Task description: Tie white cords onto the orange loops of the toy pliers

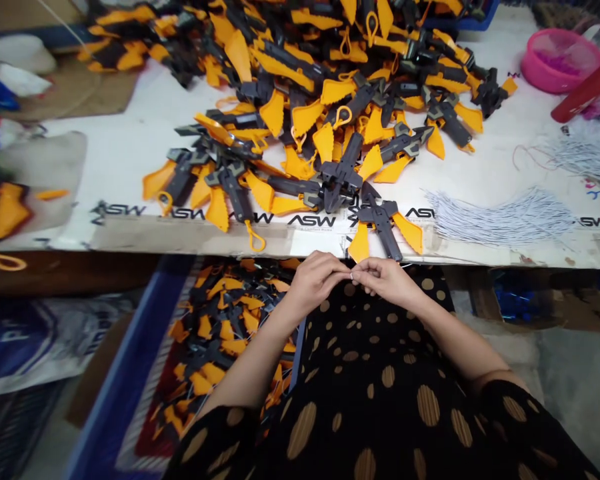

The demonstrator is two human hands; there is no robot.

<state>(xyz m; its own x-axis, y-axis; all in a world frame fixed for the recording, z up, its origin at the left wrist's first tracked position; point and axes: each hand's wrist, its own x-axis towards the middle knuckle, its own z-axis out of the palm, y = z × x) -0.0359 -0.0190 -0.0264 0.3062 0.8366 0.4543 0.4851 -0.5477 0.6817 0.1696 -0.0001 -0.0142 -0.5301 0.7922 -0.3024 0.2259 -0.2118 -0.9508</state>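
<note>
My left hand (318,283) and my right hand (387,280) meet just in front of the table edge. Their fingertips pinch a tiny white piece (351,275) that looks like part of a thin white strand; most of it is hidden by the fingers. Just beyond my right hand lies a dark grey toy plane (380,223) with orange wings, its tail end at the edge. A bundle of thin white strands (500,217) rests on the table to the right. Behind my hands spreads a large pile of similar toy planes (343,167), some with orange loops.
Below the table at left, a blue crate (125,373) holds many more toy planes. A pink bowl (555,60) and a red tube (587,90) are at the back right. More white strands (587,150) lie near them. Another toy (5,210) overhangs the left edge.
</note>
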